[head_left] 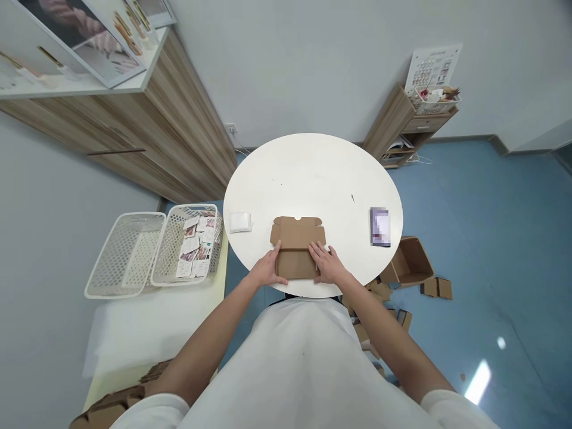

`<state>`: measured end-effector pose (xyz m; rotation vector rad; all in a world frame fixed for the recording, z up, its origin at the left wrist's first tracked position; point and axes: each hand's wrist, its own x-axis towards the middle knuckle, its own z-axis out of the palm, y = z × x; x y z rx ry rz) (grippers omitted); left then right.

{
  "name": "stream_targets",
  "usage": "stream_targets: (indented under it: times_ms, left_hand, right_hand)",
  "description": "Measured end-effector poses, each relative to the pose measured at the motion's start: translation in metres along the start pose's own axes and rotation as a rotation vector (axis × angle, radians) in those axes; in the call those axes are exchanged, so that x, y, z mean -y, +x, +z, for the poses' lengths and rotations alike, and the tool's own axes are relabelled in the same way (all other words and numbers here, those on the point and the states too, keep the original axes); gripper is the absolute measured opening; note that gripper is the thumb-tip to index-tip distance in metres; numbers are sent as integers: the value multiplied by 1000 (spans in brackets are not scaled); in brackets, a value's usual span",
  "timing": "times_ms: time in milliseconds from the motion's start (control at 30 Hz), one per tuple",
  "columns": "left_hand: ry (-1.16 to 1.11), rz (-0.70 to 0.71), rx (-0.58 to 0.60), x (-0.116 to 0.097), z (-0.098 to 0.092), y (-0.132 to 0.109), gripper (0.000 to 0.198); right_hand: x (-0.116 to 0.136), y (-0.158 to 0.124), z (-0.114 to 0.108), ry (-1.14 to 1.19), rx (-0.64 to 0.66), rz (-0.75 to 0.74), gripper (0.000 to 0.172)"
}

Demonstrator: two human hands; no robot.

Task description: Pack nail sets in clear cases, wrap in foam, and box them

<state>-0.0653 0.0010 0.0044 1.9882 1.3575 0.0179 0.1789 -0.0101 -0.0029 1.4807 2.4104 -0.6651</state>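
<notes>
A brown cardboard mailer box (297, 264) lies at the near edge of the white oval table (313, 173). Its flapped lid (298, 231) stands open, folded away from me. My left hand (269, 268) grips the box's left side, thumb at the near corner and a finger up by the lid's fold. My right hand (328, 263) holds the right side, its fingers bent over the corner by the fold. I see nothing inside the box. A small white packet (241, 221) lies to the left on the table, and a purple, pixelated rectangular thing (380, 227) lies to the right.
Two white plastic baskets (159, 250) stand on a side table at left, one containing several printed cards (195, 247). Cardboard boxes (409, 262) litter the floor at right. A wooden cabinet (179, 119) and a small shelf unit (409, 125) stand by the wall.
</notes>
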Motion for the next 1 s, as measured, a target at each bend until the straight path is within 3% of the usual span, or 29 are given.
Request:
stream_targets:
  times_ms: [133,200,300,367,433,500,700,867,1000]
  left_hand:
    - [52,-60,101,2,0,11,128]
    - [47,-60,93,2,2,13,127]
    - [21,-58,77,4,5,13,126]
    - [-7,-52,67,4,7,13,125]
    - [-34,-46,57,4,9,13,125]
    - [-53,-37,47,4,10,13,126]
    - [-72,-59,26,1,11,12,130]
    - [-107,-65,-1,-9,15,10,128]
    - [-144,-83,-25,-15,22,10,127]
  right_hand:
    - [-5,-6,-3,112,-35,-15,117]
    - [-12,-17,-1,244,-112,92,112]
    - [-24,-38,8,588,-263,423,99]
    - [-28,-47,15,921,-302,568,90]
    - [-27,-49,20,1221,-290,615,83]
    - [-22,-45,21,1374,-281,617,79]
    - [-1,-35,6,1211,-314,493,54]
    - [12,-35,7,883,-310,436,62]
    - [16,-30,7,823,-349,490,59]
